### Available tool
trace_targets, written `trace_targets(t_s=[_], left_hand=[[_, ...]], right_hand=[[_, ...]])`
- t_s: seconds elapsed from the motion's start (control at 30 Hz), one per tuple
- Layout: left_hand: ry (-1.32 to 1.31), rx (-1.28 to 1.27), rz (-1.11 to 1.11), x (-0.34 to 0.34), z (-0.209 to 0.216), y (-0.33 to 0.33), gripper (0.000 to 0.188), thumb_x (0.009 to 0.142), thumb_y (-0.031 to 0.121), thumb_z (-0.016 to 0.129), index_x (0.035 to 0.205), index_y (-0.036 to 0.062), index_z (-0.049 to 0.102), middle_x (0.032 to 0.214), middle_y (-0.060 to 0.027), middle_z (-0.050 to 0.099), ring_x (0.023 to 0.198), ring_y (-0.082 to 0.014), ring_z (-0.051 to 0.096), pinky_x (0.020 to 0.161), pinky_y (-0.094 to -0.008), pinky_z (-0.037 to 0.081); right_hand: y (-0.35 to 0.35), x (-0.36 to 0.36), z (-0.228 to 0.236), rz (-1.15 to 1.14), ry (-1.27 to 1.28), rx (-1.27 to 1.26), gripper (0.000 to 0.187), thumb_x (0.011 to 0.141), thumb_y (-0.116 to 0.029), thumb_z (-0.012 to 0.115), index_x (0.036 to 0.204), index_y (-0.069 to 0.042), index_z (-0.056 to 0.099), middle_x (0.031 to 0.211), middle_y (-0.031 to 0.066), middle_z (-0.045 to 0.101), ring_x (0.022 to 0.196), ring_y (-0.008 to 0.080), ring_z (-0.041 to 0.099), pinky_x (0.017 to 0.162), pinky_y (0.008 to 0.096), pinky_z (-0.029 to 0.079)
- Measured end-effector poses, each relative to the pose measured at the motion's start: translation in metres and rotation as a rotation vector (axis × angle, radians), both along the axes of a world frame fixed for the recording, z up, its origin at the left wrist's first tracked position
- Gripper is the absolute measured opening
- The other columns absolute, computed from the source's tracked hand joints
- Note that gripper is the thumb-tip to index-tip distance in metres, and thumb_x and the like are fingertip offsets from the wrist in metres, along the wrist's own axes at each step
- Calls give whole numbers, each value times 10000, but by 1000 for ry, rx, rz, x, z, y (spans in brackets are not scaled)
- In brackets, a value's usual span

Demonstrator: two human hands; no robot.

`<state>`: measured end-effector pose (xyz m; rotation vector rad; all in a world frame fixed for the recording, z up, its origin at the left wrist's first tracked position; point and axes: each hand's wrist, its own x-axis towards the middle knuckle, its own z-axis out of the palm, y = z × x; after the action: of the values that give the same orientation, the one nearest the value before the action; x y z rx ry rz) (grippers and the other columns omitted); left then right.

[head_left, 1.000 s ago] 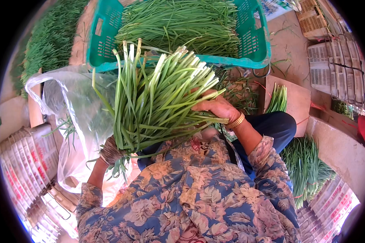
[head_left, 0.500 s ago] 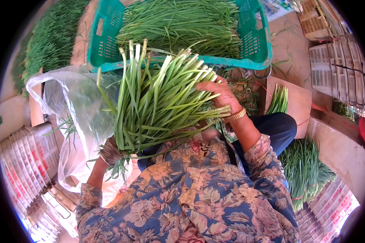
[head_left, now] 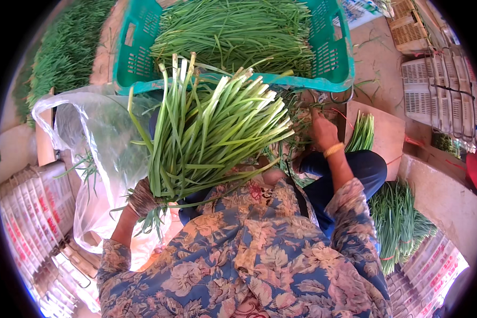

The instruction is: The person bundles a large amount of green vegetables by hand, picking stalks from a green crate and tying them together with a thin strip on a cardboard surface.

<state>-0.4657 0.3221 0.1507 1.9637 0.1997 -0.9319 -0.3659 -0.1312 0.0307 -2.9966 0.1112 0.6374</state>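
now, the held bunch (head_left: 212, 127): long green stalks fanned above the lap, pale ends up and to the right, leafy ends low at the left.
left hand (head_left: 144, 197): fingers seem clamped around the leafy ends, though the leaves partly hide them; gripping there probably lets the pale ends spread freely.
right hand (head_left: 323, 129): away from the bunch, above loose green scraps (head_left: 302, 114) by the right knee (head_left: 363, 168); fingers point forward, and i cannot tell whether they pinch anything.
green crate (head_left: 312, 81): just ahead, greens laid lengthwise across it, likely so they pack flat; its near rim bounds the reach, and the upper stalks overlap it in view, contact unclear.
clear plastic bag (head_left: 114, 159): slumped beside the left forearm, crowding that side.
small bunch (head_left: 361, 131): at a board (head_left: 391, 135) beyond the right knee, within easy reach.
larger bunch (head_left: 395, 228): by the right elbow, limiting backward swing.
room: widest between the held bunch and the right hand.
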Motion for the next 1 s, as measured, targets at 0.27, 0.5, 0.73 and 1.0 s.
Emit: trace_targets(t_s=[0.27, 0.5, 0.73, 1.0], left_hand=[[-38, 44, -41, 2, -1, -2, 423, 584, 160, 775, 940, 37, 584, 887, -51, 627, 779, -151, 584, 741, -278, 465], [-56, 102, -178, 3, -2, 2, 390, 603, 179, 760, 927, 41, 592, 887, -58, 627, 785, -173, 591, 740, -290, 468], [-117, 121, -234, -2, -6, 8, 405, 626, 191, 738, 961, 35, 572, 892, -74, 625, 789, -192, 600, 738, -289, 474], [-34, 50, -114, 4, 7, -4, 344, 641, 150, 715, 929, 25, 575, 870, -76, 627, 772, -173, 596, 726, -279, 475]], right_hand=[[71, 31, 121, 396, -625, 768, 247, 671, -168, 661, 896, -89, 599, 889, 69, 576, 855, 240, 531, 742, 341, 423], [70, 33, 110, 628, -532, 691, 115, 685, -132, 625, 778, -83, 579, 843, 44, 549, 848, 217, 507, 734, 334, 394], [-23, 14, 19, 206, 3, 57, 134, 716, -174, 573, 776, -57, 603, 888, 101, 601, 852, 250, 565, 725, 340, 437], [24, 5, -15, -502, 625, 1714, 575, 825, -408, 501, 1256, -46, 385, 1232, 131, 456, 1081, 211, 476, 896, 333, 386]])
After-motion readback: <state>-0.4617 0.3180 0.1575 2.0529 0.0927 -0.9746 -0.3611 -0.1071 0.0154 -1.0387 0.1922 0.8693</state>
